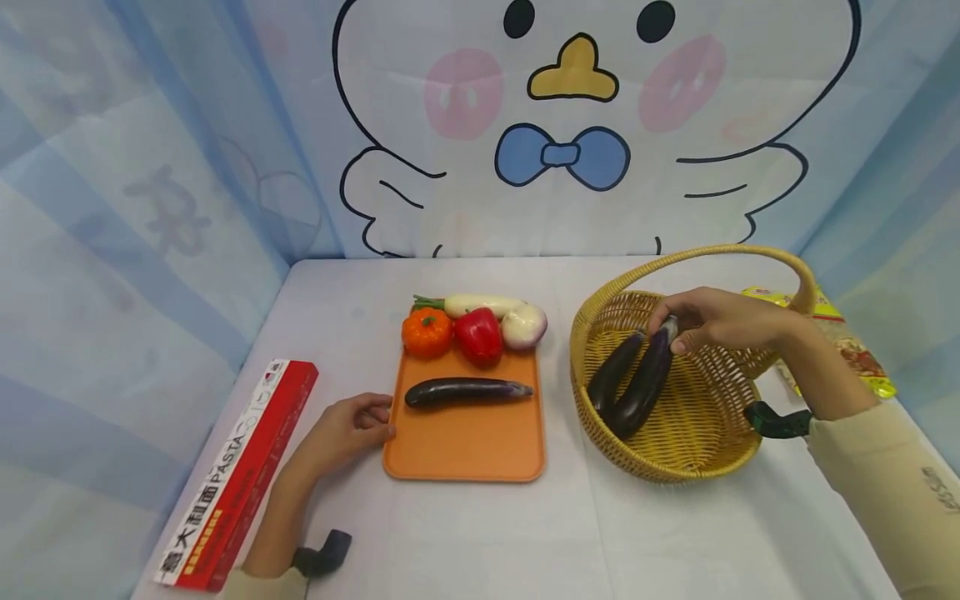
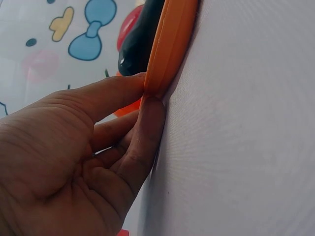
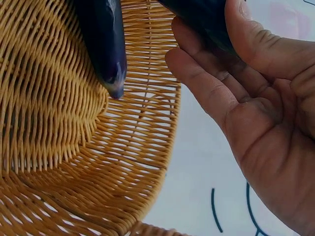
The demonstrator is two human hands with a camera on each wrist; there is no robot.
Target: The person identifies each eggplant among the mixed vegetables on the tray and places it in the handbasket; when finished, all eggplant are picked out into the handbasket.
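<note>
At the left side of an orange tray [image 1: 465, 457], my left hand [image 1: 347, 432] pinches its edge between thumb and fingers; the left wrist view shows the tray rim [image 2: 170, 49] between them. A dark purple eggplant [image 1: 465, 392] lies crosswise on the tray. Over a wicker basket [image 1: 667, 473], my right hand [image 1: 723, 321] grips another eggplant [image 1: 647, 385] near its stem end. That eggplant slants down into the basket, beside a further eggplant [image 1: 617, 367]. In the right wrist view, thumb and fingers curl around the dark eggplant [image 3: 202, 17], most of it out of frame.
Behind the tray's eggplant sit an orange pumpkin [image 1: 427, 332], a red bell pepper [image 1: 479, 337], a white radish [image 1: 480, 305] and a purple-white round vegetable [image 1: 524, 326]. A red pasta box [image 1: 247, 475] lies left. The basket's arched handle [image 1: 697, 252] rises near a yellow packet [image 1: 855, 346].
</note>
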